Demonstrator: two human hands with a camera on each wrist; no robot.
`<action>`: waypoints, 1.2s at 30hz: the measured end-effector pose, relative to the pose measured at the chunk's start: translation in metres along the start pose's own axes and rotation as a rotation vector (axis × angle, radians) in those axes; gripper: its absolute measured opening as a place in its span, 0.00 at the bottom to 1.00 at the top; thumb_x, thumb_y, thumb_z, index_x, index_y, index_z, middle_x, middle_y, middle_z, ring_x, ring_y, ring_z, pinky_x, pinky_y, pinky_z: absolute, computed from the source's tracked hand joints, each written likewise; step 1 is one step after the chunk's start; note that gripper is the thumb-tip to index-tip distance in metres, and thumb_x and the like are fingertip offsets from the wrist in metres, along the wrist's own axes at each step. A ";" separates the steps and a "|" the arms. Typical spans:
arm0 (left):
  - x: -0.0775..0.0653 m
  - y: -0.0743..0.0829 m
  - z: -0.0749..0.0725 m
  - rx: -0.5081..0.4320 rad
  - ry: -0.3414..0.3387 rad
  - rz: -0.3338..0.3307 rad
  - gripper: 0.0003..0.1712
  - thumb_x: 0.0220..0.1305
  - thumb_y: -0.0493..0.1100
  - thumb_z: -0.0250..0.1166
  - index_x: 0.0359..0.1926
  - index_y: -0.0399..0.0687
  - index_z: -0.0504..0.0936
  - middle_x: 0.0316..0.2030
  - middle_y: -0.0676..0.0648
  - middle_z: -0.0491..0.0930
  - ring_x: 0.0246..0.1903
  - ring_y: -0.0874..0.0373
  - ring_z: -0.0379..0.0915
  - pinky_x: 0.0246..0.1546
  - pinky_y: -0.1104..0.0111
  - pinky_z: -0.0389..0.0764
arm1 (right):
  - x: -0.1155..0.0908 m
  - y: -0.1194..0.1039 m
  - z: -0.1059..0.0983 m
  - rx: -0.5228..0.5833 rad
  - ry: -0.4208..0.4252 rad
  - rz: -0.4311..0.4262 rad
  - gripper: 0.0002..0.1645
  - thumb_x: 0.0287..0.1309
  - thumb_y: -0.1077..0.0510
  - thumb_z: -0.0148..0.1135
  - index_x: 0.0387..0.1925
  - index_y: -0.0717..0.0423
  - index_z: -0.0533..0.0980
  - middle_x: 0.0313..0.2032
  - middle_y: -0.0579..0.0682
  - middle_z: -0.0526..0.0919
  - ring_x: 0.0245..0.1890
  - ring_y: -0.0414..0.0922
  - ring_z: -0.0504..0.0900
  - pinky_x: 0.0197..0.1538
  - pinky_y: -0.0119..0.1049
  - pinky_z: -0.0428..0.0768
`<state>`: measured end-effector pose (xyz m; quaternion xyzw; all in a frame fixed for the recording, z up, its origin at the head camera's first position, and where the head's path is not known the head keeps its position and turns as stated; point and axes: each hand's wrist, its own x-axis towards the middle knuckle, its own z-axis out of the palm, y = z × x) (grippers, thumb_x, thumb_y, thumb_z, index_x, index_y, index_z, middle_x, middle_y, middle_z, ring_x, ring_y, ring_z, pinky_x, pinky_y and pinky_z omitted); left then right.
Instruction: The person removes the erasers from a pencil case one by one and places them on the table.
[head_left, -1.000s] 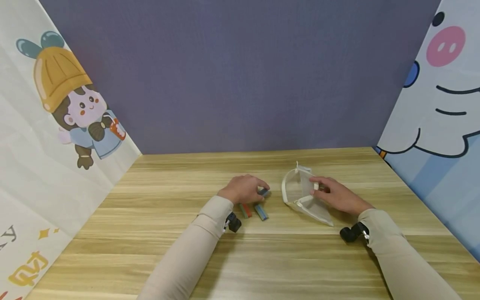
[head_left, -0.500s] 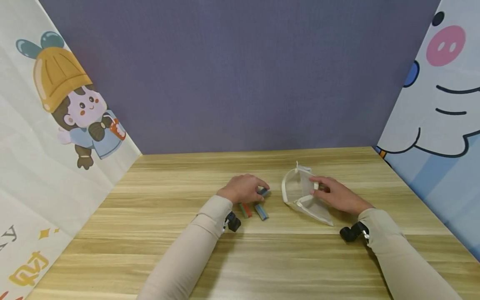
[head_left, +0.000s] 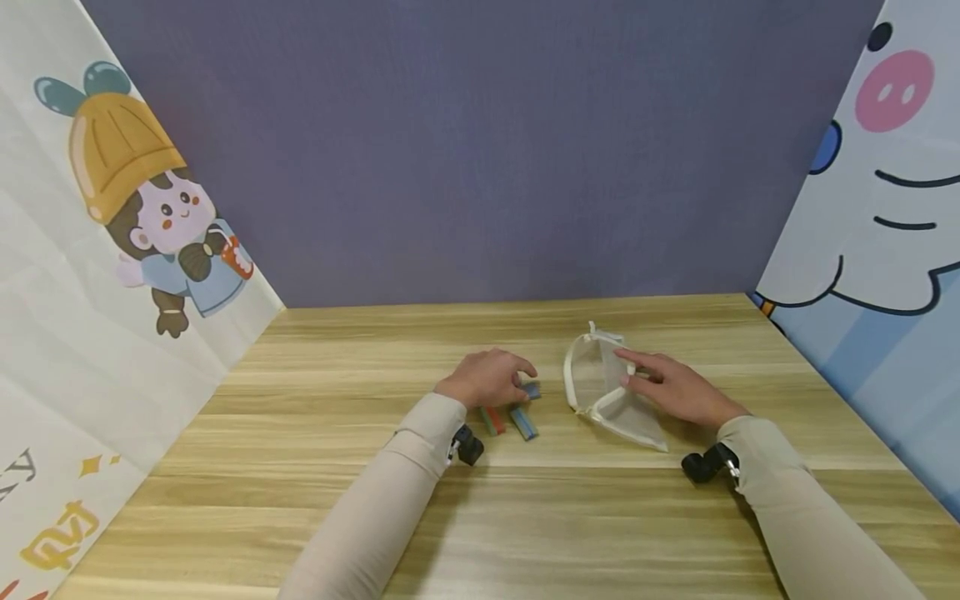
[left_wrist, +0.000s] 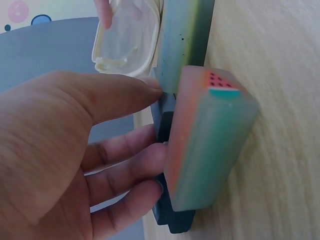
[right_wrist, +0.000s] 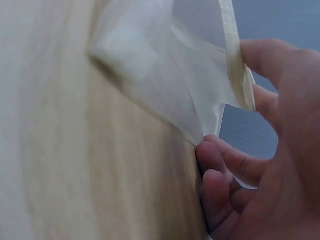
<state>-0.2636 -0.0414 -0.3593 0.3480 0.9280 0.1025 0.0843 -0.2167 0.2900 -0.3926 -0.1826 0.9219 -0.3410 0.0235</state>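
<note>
My left hand (head_left: 487, 379) is lowered among small translucent bars that look like erasers, its thumb and fingertips touching the dark ones. Closest to the left wrist camera is a red-and-green bar (left_wrist: 205, 145) with a watermelon slice print. A blue-green bar (left_wrist: 182, 45) is behind it, and dark blue pieces (left_wrist: 162, 117) are partly hidden by the bars and fingers. In the head view a blue bar (head_left: 531, 390) lies by the thumb. My right hand (head_left: 678, 392) pinches the rim of a white mesh pouch (head_left: 630, 417), whose mouth gapes towards the left hand.
Another blue bar (head_left: 524, 422) lies on the wood-grain table (head_left: 570, 517) in front of the left hand. A grey-purple panel (head_left: 517, 150) borders the back, with cartoon-printed sheets (head_left: 97, 350) at the sides.
The blue bar by my left thumb has turned flatter and slipped slightly down and right. My right fingers have shifted slightly at the pouch rim, and the pouch mouth has moved a little.
</note>
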 end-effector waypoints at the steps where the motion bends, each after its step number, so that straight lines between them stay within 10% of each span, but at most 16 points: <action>1: 0.000 0.000 0.000 -0.007 0.005 0.000 0.24 0.67 0.53 0.67 0.63 0.61 0.80 0.44 0.61 0.85 0.43 0.69 0.79 0.43 0.64 0.79 | -0.001 -0.001 -0.001 -0.001 0.002 0.007 0.38 0.74 0.40 0.52 0.77 0.49 0.59 0.68 0.64 0.67 0.61 0.63 0.74 0.57 0.60 0.74; 24: -0.020 -0.008 0.011 -0.091 0.173 0.000 0.18 0.73 0.53 0.59 0.58 0.59 0.84 0.41 0.60 0.83 0.41 0.65 0.78 0.42 0.63 0.79 | -0.008 -0.014 -0.005 -0.027 0.022 0.072 0.44 0.68 0.30 0.52 0.79 0.28 0.48 0.63 0.63 0.74 0.60 0.62 0.76 0.56 0.63 0.73; 36: -0.028 -0.013 0.012 -0.131 0.220 -0.023 0.16 0.73 0.50 0.59 0.57 0.56 0.84 0.39 0.60 0.82 0.36 0.66 0.75 0.39 0.64 0.77 | -0.009 -0.018 -0.007 -0.043 0.038 0.043 0.42 0.71 0.35 0.52 0.79 0.41 0.53 0.63 0.65 0.74 0.54 0.60 0.79 0.51 0.59 0.77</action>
